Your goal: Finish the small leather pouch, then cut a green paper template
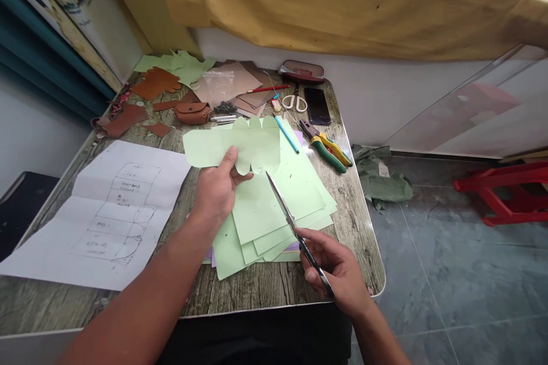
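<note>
My left hand [218, 185] pinches a green paper cutout [209, 147] with scalloped edges between thumb and fingers, above the stack of green sheets [274, 205]. In my right hand [331, 265] are metal scissors [287, 214] with dark handles, pointing up and left. Their tip lies close to the cutout's lower edge, near a small curl of paper; whether it touches is unclear. The blades look closed or nearly so. A sheet with a pencil drawing [124, 205] lies left of my left hand.
Pliers [327, 148], a phone [317, 106], white-handled scissors [295, 104] and a blue pen [287, 136] lie beyond the sheets. Leather pieces [156, 84], a brown pouch [191, 113] and an open case [303, 71] sit at the back. The table's right edge [368, 222] is rounded.
</note>
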`<state>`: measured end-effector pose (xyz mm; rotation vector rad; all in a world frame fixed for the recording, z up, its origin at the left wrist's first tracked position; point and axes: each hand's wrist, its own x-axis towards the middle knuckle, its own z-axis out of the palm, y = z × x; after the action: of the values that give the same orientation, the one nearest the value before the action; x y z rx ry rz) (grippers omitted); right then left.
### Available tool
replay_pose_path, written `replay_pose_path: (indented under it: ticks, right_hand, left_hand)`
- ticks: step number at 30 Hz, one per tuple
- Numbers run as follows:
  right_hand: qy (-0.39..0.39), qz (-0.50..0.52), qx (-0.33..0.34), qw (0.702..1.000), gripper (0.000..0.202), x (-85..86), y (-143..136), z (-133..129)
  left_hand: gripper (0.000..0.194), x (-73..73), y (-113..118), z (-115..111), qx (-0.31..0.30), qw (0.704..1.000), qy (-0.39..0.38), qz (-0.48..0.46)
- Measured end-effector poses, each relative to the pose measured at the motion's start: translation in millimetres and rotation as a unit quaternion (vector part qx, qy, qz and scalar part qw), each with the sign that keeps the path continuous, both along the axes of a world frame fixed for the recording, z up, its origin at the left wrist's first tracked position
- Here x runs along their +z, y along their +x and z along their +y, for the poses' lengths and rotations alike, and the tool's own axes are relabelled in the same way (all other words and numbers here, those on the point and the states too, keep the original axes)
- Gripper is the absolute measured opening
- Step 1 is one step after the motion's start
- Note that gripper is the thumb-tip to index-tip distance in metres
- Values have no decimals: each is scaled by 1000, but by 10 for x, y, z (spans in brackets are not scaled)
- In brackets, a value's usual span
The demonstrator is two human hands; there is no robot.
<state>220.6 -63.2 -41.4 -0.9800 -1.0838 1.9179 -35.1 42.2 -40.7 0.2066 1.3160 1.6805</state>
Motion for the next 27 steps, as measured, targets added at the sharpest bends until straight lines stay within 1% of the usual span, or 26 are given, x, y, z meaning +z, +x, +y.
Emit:
replay_pose_path:
  ticks: [5, 12, 20, 23, 27]
  right_hand:
    - [-6, -19, -1, 1000, 54, 16, 0, -16]
    - [-10, -19, -6, 1000, 62, 2, -10, -16]
    - [-6, -17, -14, 1000, 61, -25, -4, -10]
    - [-4, -30, -10, 999, 61, -27, 5, -11]
    - [4, -27, -21, 999, 60, -37, 13, -18]
  left_hand:
    - [45, 20, 6, -7, -2, 1000, 5, -2]
    - [46, 44, 32, -15, -4, 1000, 5, -2]
    - [40, 13, 89, -51, -21, 999, 17, -16]
    - [41, 2, 102, -64, -31, 999, 21, -18]
    - [44, 1, 107, -62, -20, 999, 28, -25]
